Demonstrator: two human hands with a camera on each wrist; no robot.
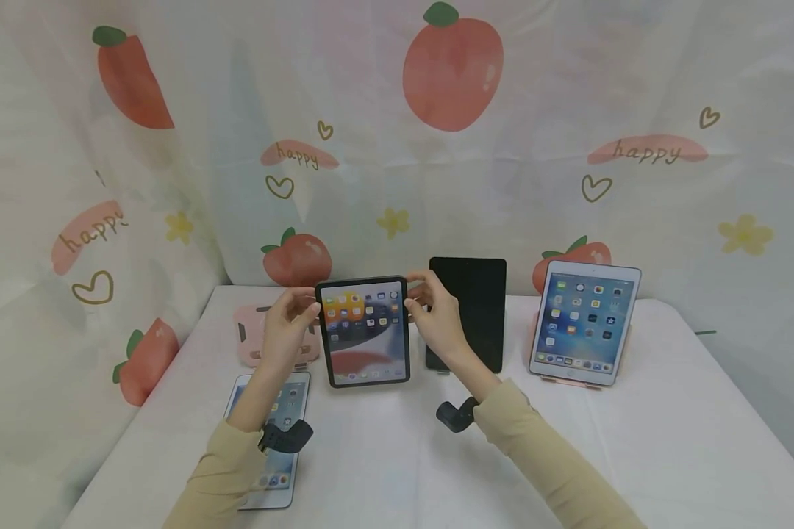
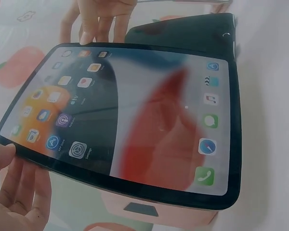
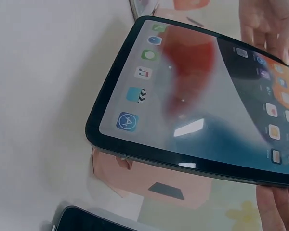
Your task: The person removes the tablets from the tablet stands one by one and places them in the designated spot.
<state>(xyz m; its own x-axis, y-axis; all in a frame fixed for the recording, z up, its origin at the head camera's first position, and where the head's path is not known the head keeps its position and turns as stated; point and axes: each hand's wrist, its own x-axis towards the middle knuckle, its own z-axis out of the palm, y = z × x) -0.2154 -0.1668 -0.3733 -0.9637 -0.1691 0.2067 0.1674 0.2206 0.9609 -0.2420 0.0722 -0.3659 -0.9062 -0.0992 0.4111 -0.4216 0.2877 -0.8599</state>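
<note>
Both hands hold a black-framed tablet point(image 1: 365, 338) upright over the table, its lit screen toward me. My left hand point(image 1: 284, 319) pinches its upper left edge between thumb and fingers. On the opposite edge, my right hand point(image 1: 440, 316) grips near the top corner, thumb in front and fingers behind. Behind the tablet, a pink stand point(image 3: 135, 178) shows past its lower edge in the wrist views. A black tablet point(image 1: 483, 316) with a dark screen stands right behind my right hand.
Pink stand point(image 1: 248, 338) at the back left, partly behind my left hand. A white-framed tablet point(image 1: 294, 411) lies flat under my left forearm. Another white tablet point(image 1: 582, 323) leans on a pink stand at the right. A fruit-print cloth point(image 1: 503, 191) hangs behind the white table point(image 1: 384, 455).
</note>
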